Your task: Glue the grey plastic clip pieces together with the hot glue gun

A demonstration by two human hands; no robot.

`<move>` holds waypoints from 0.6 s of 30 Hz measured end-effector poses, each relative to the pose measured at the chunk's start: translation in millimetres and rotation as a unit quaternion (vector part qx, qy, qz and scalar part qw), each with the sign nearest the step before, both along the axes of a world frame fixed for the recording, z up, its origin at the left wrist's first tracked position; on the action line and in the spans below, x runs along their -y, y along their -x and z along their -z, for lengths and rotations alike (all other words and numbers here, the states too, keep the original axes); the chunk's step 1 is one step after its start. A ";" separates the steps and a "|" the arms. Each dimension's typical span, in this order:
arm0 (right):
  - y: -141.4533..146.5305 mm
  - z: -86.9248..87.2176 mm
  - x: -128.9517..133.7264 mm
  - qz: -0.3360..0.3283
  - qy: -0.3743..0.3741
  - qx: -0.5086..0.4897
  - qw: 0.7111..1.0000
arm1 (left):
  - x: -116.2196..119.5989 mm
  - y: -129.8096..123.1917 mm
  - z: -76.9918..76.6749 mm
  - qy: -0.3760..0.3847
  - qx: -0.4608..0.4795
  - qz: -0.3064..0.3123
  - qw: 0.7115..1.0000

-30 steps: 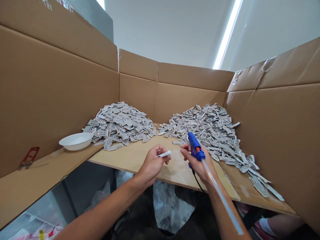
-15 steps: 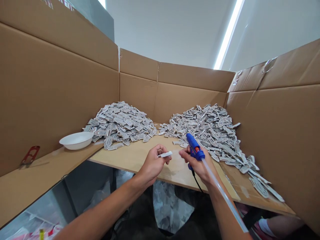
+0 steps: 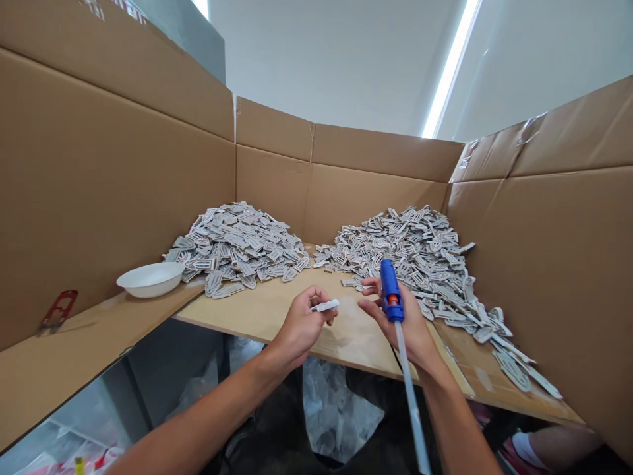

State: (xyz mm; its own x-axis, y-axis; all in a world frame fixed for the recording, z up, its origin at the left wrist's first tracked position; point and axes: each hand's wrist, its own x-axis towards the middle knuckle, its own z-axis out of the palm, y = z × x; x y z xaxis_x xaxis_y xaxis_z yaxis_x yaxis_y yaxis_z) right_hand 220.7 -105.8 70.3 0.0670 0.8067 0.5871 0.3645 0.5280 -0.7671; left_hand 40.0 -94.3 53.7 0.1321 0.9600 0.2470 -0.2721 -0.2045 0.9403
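Between the thumb and fingers of my left hand (image 3: 305, 324) is a small white flat piece (image 3: 325, 305), held above the table. To its right, my right hand (image 3: 403, 320) holds a blue glue gun (image 3: 390, 290), its nozzle end pointing away from me. A long translucent glue stick (image 3: 411, 396) sticks out of the gun's rear, toward me. The thumb and a finger of my right hand are spread to the left of the gun. The two hands are apart. Beyond them lie a left pile of grey-white flat pieces (image 3: 242, 241) and a right pile (image 3: 410, 244).
A white bowl (image 3: 151, 280) and a red-handled tool (image 3: 59, 310) are on the left cardboard ledge (image 3: 99, 323). Cardboard walls (image 3: 380, 152) surround the wooden table (image 3: 257, 307). Plastic bags (image 3: 336, 409) hang below the front edge. A person's leg (image 3: 558, 445) shows at lower right.
The glue gun has turned more upright and shifted slightly right, its glue stick swinging left. My right fingers have spread. My left hand has barely moved.
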 end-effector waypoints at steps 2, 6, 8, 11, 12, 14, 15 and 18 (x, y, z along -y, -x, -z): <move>4.9 3.1 -0.3 -0.041 0.031 -0.015 0.999 | 0.7 -0.1 -0.3 -0.001 -0.001 0.004 1.000; 13.3 9.1 -2.3 -0.099 0.072 0.000 0.992 | 3.0 -0.6 -1.1 -0.002 -0.005 0.015 1.000; 14.6 9.2 -2.7 -0.096 0.068 0.010 0.993 | 4.0 -0.7 -1.7 -0.001 -0.005 0.018 1.000; 12.6 4.5 -1.8 -0.057 0.060 -0.013 0.996 | 4.4 -0.5 -2.5 -0.001 -0.009 0.013 1.000; 11.0 2.2 -1.4 -0.043 0.057 -0.023 0.997 | 4.2 -0.4 -2.6 -0.001 -0.010 0.010 1.000; 6.9 -2.1 -0.8 -0.014 0.047 -0.039 0.998 | 3.3 -0.2 -2.4 -0.001 -0.011 0.006 1.000; 4.4 -3.7 -0.7 0.000 0.043 -0.053 0.998 | 2.7 -0.1 -2.1 -0.001 -0.010 0.005 1.000; -3.6 -5.7 -1.1 0.042 0.040 -0.116 0.992 | 1.5 0.2 -1.4 0.002 -0.007 0.002 1.000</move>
State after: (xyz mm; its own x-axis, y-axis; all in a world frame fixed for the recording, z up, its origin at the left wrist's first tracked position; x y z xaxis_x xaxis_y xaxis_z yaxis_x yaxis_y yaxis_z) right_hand 224.3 -104.7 76.0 0.2611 0.8358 0.4830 0.2142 0.4377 -0.8732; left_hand 39.8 -95.8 55.1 0.1399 0.9601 0.2421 -0.2602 -0.2002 0.9446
